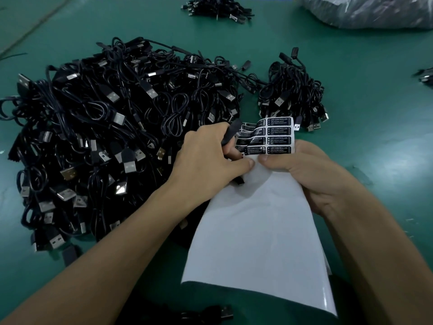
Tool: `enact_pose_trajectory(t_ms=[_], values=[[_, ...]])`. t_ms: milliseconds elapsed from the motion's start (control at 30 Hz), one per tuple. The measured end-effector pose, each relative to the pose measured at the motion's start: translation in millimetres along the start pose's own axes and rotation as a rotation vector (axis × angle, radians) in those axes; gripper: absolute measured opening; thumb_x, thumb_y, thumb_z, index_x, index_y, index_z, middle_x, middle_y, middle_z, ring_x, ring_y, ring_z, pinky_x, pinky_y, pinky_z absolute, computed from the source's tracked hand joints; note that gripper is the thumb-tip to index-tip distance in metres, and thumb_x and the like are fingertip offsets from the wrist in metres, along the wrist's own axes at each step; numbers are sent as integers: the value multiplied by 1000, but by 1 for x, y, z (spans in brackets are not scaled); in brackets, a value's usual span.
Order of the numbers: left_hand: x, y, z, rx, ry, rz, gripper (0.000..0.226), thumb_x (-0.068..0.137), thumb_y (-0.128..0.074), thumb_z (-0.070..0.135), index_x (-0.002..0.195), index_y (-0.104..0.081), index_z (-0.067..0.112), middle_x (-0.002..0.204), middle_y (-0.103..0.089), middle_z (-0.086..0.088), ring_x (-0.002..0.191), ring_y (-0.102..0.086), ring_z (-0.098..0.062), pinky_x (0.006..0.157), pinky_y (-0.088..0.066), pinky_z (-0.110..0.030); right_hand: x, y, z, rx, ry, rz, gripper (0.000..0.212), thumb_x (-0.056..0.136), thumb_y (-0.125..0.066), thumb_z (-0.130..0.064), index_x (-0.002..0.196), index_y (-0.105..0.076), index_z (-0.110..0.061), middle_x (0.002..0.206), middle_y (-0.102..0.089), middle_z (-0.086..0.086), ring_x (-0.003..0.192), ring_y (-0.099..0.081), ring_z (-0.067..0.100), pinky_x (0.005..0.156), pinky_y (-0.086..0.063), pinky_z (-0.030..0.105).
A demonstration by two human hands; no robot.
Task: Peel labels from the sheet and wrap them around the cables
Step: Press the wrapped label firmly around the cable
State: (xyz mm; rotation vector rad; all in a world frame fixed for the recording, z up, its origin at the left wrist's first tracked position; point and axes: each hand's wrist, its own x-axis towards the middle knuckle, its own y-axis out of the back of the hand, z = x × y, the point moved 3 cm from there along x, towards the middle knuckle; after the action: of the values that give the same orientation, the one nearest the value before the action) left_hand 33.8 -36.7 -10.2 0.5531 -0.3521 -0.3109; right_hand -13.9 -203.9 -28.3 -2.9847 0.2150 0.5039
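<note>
A white label sheet [260, 235] curves up from the table toward me, with black LED-controller labels [278, 137] left on its far end. My right hand [311, 174] grips the sheet's right edge just below the labels. My left hand [208, 158] holds a black cable controller [230, 133] in its curled fingers, and its thumb and fingertip pinch at the lowest label on the sheet's left side. A big heap of black USB cables [112, 127] lies to the left.
A smaller bundle of cables [293, 92] lies behind the sheet on the green table [375, 109]. More cables [215, 7] sit at the far edge, a plastic bag [370, 10] at the top right, and one loose USB plug [226, 311] near me.
</note>
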Motion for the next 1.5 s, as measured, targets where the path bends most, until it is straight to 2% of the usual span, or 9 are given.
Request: enact_pose_trajectory(t_ms=[300,500,600,733,867,933,1067,1333,1500], values=[[2,-1,-7,5,-42,9,44,73,-71,5,62,-31,20,61,-69,8,72,-72,-10,56,-46,-28,1,2,-1,63,17,3,27,87,-63,9,75,-80,-9,85,-78,12,71,-76,22,55,-58,29],[6,5,-4,56,-57,87,43,74,-69,7,62,-29,18,63,-59,-16,68,-64,-30,57,-46,-43,1,8,-2,-162,95,137,16,85,-69,2,98,-74,-7,92,-78,11,85,-75,32,76,-62,46],[6,6,-2,64,-51,146,42,72,-66,8,61,-27,19,53,-38,-3,51,-43,-21,49,-39,-38,-1,12,-5,-377,190,254,18,78,-74,-4,95,-71,-10,88,-76,10,83,-73,35,77,-60,53],[6,8,-4,4,-23,168,42,70,-66,9,61,-26,20,56,-55,-10,64,-67,-27,49,-42,-31,-3,16,-8,-519,222,350,25,70,-75,-18,92,-69,-11,86,-74,7,83,-71,33,76,-60,55],[5,9,-2,-17,-18,166,44,63,-70,18,58,-27,23,56,-54,-6,61,-63,-18,49,-38,-16,-1,6,-9,-608,273,316,18,75,-80,-24,89,-69,-20,80,-74,-3,73,-71,18,67,-61,43],[5,9,-1,-26,-23,156,44,62,-71,19,59,-27,21,53,-52,-5,55,-61,-10,49,-39,-17,1,2,-8,-637,259,291,20,76,-81,-27,92,-69,-21,82,-74,-4,74,-72,17,69,-61,43],[7,9,-4,-40,11,141,43,68,-72,9,62,-30,16,61,-61,-15,69,-66,-30,57,-48,-36,1,12,-11,-619,229,273,19,74,-81,-26,90,-71,-23,83,-76,-5,78,-73,22,75,-61,50],[7,8,-5,-17,-12,83,48,65,-71,8,59,-25,21,47,-38,11,50,-56,-1,52,-41,-28,-2,14,-16,-533,256,344,30,59,-69,-26,86,-66,-13,77,-71,8,65,-65,28,63,-56,45],[5,5,-4,-9,-20,21,47,67,-71,5,59,-27,18,48,-54,3,53,-62,4,47,-38,-19,-3,13,-20,-537,286,345,22,63,-71,-21,83,-66,-14,77,-70,9,64,-63,27,66,-58,54]])
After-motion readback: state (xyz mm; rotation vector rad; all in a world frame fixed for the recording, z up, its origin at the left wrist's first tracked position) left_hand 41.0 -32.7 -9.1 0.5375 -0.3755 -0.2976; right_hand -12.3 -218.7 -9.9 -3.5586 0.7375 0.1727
